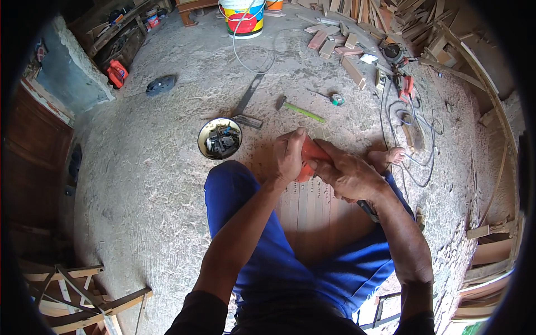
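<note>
Both my hands grip a red power tool [307, 172] over wooden boards lying between my legs. My left hand [288, 157] is closed around its left side, thumb up. From the right, my right hand [353, 177] wraps over it, hiding much of the body, so its exact kind cannot be made out. Below it, the boards [312, 215] lie side by side with dark marks across their far part. A black part [367, 211] shows under my right wrist.
Beyond my left knee stand a bowl of metal parts [221, 146] and a try square [249, 97]. A green-handled hammer [304, 112] and tape measure [336, 99] lie ahead. Looped cables [430, 162], wood offcuts [352, 72] and another red tool [406, 87] are right; a paint bucket [244, 25] stands far ahead.
</note>
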`<state>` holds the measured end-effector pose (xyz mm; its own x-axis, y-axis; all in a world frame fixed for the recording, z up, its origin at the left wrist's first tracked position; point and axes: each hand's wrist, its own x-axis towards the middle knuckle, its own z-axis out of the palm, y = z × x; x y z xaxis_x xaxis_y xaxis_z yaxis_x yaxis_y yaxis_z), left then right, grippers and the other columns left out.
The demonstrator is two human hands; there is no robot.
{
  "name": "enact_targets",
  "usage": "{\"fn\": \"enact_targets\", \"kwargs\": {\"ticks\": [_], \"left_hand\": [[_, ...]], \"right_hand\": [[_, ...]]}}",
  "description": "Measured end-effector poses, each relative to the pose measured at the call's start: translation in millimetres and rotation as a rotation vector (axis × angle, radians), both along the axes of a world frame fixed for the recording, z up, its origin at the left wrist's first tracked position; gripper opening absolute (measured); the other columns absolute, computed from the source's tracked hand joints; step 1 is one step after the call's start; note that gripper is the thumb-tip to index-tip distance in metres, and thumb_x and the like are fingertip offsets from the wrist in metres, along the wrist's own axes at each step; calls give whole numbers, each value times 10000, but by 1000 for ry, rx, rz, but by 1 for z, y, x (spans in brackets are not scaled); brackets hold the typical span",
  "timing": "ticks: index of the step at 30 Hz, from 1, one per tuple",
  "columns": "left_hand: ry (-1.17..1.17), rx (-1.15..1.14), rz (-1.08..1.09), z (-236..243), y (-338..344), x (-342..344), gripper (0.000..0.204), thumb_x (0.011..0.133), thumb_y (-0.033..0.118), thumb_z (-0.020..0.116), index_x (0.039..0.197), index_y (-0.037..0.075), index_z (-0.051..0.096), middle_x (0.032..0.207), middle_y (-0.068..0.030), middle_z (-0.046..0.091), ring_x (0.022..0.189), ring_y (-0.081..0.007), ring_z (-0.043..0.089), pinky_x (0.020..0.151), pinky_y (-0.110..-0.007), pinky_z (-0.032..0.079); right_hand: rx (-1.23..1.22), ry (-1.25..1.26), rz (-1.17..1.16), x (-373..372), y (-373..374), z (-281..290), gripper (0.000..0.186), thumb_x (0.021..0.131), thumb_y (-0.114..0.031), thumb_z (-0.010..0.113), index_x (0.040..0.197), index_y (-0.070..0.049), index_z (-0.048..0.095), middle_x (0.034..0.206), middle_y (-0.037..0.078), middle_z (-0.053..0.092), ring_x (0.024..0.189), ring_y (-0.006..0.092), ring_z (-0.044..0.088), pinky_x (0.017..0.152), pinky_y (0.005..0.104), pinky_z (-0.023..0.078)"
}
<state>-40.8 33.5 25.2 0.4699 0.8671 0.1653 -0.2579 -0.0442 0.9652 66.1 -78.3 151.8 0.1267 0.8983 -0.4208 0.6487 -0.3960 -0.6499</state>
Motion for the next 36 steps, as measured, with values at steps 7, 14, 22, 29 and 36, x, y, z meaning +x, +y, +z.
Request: {"fn": "enact_targets", "kwargs": {"ticks": [7, 14, 22, 29, 36], "left_hand": [[-34, 21, -11, -17, 4, 3, 457, 1008, 338, 485, 680, 23, 530, 617, 13, 462, 620, -100, 394, 578, -330, 341], [-31, 29, -16, -14, 5, 2, 450, 1003, 327, 475, 687, 10, 523, 609, -3, 446, 616, -103, 391, 575, -329, 336], [11, 183, 66, -19, 9, 7, 472, 1022, 350, 465, 692, 18, 521, 613, 1, 437, 618, -105, 390, 577, -323, 331], [40, 162, -15, -22, 16, 6, 506, 1043, 405, 441, 727, 23, 540, 647, -5, 475, 633, -105, 422, 588, -312, 360], [6, 15, -79, -22, 19, 0, 527, 1050, 434, 428, 760, 23, 585, 657, -18, 536, 636, -102, 480, 584, -311, 398]], "right_hand": [[5, 20, 6, 1, 1, -7, 524, 1042, -365, 516, 1474, -105, 372, 633, 116, 629, 377, 202, 549, 423, 381, 469], [7, 13, 3, 1, 3, -9, 517, 1043, -358, 515, 1472, -111, 366, 629, 123, 630, 376, 211, 551, 412, 383, 467], [20, -8, 45, 9, 8, -11, 505, 1042, -361, 523, 1459, -116, 375, 683, 165, 661, 428, 264, 599, 489, 434, 495], [48, -19, 115, 17, 15, -9, 536, 1035, -369, 535, 1464, -105, 353, 979, 254, 706, 877, 428, 700, 779, 521, 532], [103, -22, 157, 23, 22, -21, 583, 1031, -273, 568, 1522, -70, 329, 1042, 222, 704, 923, 345, 707, 849, 448, 530]]}}
